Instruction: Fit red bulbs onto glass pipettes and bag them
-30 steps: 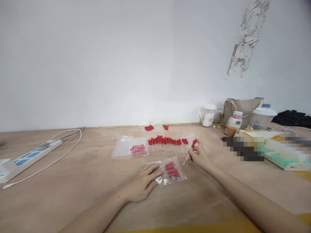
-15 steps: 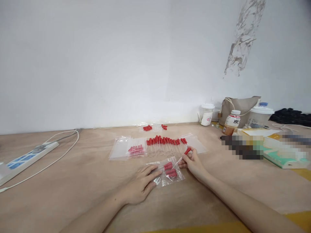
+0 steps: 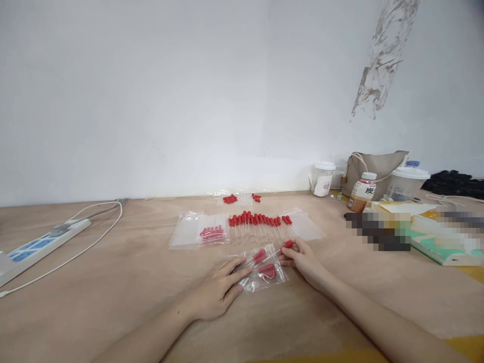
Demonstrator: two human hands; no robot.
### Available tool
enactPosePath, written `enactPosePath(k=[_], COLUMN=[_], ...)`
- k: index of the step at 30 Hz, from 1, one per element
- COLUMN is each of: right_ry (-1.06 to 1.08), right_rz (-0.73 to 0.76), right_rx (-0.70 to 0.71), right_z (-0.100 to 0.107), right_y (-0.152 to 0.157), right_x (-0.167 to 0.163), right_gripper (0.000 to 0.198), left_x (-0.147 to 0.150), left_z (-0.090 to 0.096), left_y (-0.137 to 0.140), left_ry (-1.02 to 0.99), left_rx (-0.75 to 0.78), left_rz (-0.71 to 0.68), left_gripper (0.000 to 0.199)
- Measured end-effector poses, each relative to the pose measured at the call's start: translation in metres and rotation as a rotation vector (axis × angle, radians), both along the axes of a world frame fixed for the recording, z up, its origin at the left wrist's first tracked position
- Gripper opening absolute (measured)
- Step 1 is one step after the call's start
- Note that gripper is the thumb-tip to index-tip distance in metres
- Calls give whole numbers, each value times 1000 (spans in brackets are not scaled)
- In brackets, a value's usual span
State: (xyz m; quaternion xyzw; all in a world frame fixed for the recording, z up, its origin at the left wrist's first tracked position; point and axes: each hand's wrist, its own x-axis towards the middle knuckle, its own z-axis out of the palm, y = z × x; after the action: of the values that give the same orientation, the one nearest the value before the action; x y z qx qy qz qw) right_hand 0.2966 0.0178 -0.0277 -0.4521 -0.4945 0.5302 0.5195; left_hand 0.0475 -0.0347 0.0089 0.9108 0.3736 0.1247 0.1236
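Note:
A clear zip bag [image 3: 280,275] lies on the table with several red-bulbed droppers [image 3: 267,269] inside. My left hand [image 3: 219,287] rests on the bag's left part, its fingers stretched out and apart. In my right hand [image 3: 304,261], pinched between thumb and fingers, is another dropper [image 3: 287,245] with a red rubber bulb. Its thin clear stem points left into the bag's right-hand opening. Beyond the bag, a row of droppers [image 3: 247,218] lies side by side, red bulbs away from me.
Filled bags of droppers [image 3: 213,233] and flat plastic bags [image 3: 185,232] flank the row. Loose red bulbs [image 3: 230,199] lie near the wall. A power strip [image 3: 45,247] with a white cable is left; a drink bottle [image 3: 362,192], lidded cups [image 3: 323,179] and a grey bag [image 3: 372,169] stand right.
My right hand has brought the dropper lower and slightly left, its stem farther into the bag and lying flatter. The left hand has stayed on the bag.

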Motion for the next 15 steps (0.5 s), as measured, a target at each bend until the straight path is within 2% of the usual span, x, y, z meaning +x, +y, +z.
enactPosePath(k=[4, 6, 10, 15], right_ry=[-478, -590, -483, -231], right_rz=[-26, 11, 163, 248], right_rx=[246, 299, 264, 104], right_z=[-1, -2, -2, 2], right_y=[-1, 0, -1, -6], right_x=[6, 7, 4, -1], right_gripper=[21, 20, 23, 34], left_x=[0, 0, 0, -2], left_z=[0, 0, -2, -4], left_y=[0, 0, 1, 1], left_ry=[11, 4, -17, -13], left_rx=[-4, -5, 0, -4], left_rz=[7, 5, -7, -7], left_gripper=[42, 42, 42, 42])
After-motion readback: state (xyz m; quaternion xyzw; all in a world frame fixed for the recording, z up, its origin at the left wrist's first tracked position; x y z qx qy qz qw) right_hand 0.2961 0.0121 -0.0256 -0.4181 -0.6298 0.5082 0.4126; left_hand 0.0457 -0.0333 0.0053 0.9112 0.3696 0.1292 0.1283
